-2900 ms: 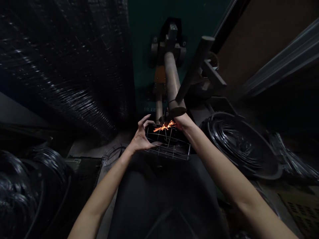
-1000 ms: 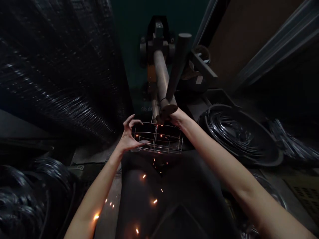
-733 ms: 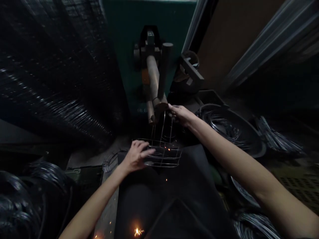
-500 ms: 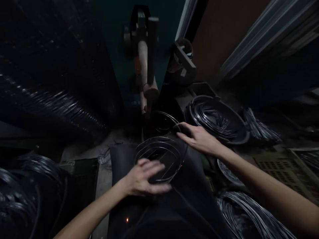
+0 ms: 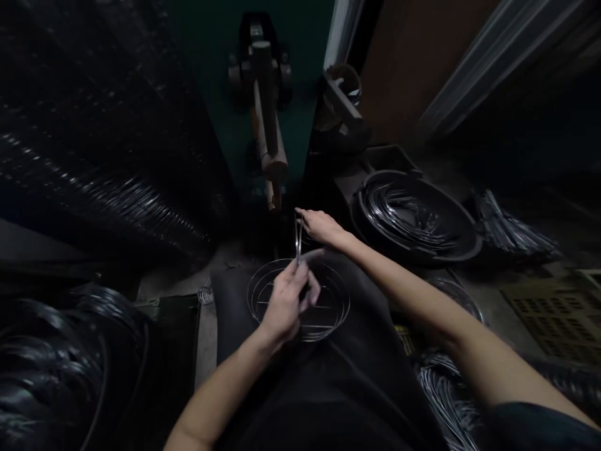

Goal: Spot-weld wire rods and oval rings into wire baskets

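12 o'clock | my left hand [image 5: 284,307] closed on upright wire [image 5: 297,241]; right hand [image 5: 322,227] fingers extended, hold unclear | risk: weak pinch lets wire spring off wire basket [image 5: 300,339] on dark apron [image 5: 230,313]

Head-worn view, facing forward and down, close above left hand [image 5: 285,305] and right hand [image 5: 322,228].

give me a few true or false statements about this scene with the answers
1. The left hand pinches an upright piece of wire. True.
2. The right hand lies inside the round wire frame. False: it is beyond the frame, at the top of the wire.
3. The frame rests on dark cloth. True.
4. Sparks are flying from the frame. False: none show.
5. A black tub of wire coils stands right of the hands. True.
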Action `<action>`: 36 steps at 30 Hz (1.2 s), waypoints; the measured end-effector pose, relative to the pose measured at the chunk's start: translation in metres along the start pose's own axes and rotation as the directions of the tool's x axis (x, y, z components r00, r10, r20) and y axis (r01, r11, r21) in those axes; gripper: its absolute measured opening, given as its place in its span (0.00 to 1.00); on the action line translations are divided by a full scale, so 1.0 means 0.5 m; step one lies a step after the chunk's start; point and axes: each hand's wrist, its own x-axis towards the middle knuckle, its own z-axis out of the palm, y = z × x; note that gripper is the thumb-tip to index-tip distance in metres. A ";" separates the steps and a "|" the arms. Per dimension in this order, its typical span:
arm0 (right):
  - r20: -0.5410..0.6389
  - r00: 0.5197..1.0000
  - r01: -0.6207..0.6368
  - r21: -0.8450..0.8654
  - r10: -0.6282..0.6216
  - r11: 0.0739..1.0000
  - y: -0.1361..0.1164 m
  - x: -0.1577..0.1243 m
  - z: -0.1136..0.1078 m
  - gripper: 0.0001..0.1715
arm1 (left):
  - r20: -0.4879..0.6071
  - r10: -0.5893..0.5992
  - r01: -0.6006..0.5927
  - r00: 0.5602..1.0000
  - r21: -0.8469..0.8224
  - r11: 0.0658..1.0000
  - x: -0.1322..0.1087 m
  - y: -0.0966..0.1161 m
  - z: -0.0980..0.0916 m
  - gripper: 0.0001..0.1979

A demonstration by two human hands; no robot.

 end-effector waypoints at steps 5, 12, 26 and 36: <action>0.012 0.999 -0.050 0.049 0.049 0.998 0.015 -0.093 0.003 0.19 | 0.004 -0.081 0.081 0.997 -0.115 0.990 0.119 -0.007 -0.029 0.23; 0.250 0.963 -0.096 0.666 -0.101 0.740 -0.052 -0.242 0.093 0.15 | 0.213 -0.206 0.110 0.955 0.390 0.914 0.187 0.032 -0.110 0.26; 0.530 0.842 -0.436 0.778 -0.100 0.452 -0.049 -0.144 0.078 0.14 | 0.492 0.505 -0.542 0.710 0.839 -0.054 -0.030 -0.234 -0.269 0.39; 0.355 0.935 -0.338 0.874 0.017 0.348 -0.047 -0.083 0.064 0.18 | 0.430 0.664 -0.669 0.611 0.730 0.142 0.073 -0.174 -0.257 0.47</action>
